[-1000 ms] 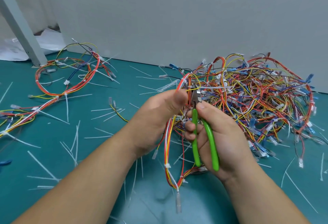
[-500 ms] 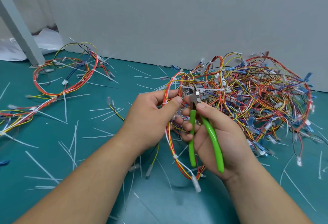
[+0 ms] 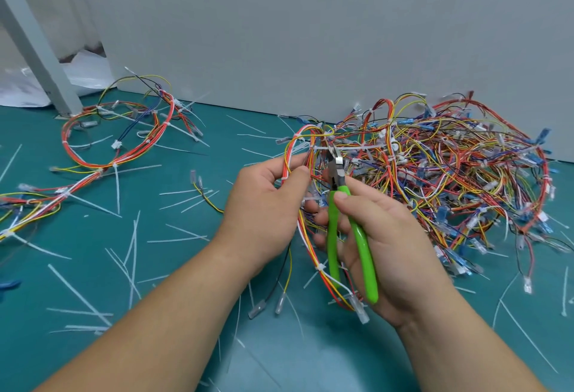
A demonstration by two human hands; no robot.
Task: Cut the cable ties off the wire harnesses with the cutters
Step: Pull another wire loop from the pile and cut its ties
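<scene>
1 harness LH, cutters RH

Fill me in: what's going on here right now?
A person is snipping cable ties off wire harnesses. The left hand pinches a harness loop of red, white and yellow wires. The right hand grips green-handled cutters, their tip at a white cable tie on that loop. A big tangled harness pile lies behind on the right, another harness lies on the left, and cut ties litter the teal surface.
</scene>
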